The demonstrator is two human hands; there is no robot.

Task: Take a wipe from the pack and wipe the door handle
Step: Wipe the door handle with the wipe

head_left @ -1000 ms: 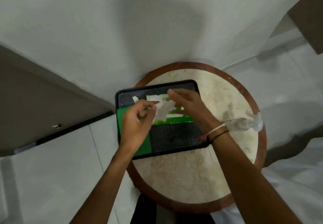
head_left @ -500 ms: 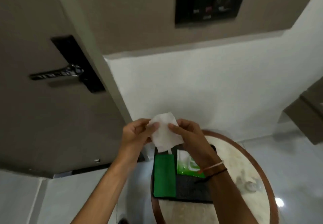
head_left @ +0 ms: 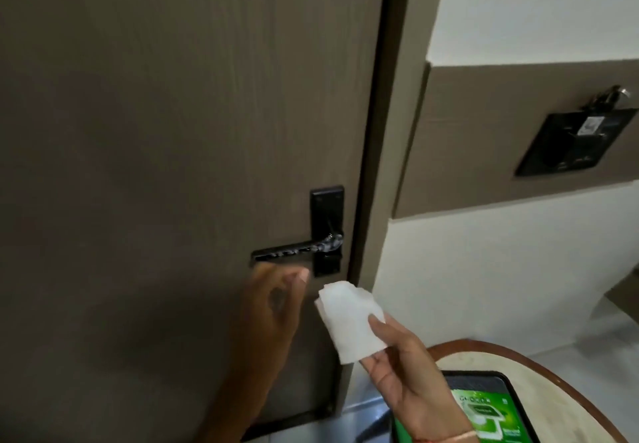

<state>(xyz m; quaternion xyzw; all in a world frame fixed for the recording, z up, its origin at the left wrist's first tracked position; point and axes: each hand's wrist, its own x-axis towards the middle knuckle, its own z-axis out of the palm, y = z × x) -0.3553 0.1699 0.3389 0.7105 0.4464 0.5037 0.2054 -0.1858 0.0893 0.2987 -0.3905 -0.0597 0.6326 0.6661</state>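
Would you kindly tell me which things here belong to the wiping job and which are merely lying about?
Belong: wipe in the right hand; door handle; pack of wipes; left hand, empty.

Lying about: black tray; round table; black wall panel.

Both forearms are bare; a thin orange-and-pale band (head_left: pixel 456 438) circles the right wrist.

The wipe (head_left: pixel 349 318) I hold is plain white. The door (head_left: pixel 173 131) is grey-brown woodgrain, its door handle (head_left: pixel 294 248) black. The pack (head_left: pixel 491 415) is green and white on a black tray (head_left: pixel 508 384).
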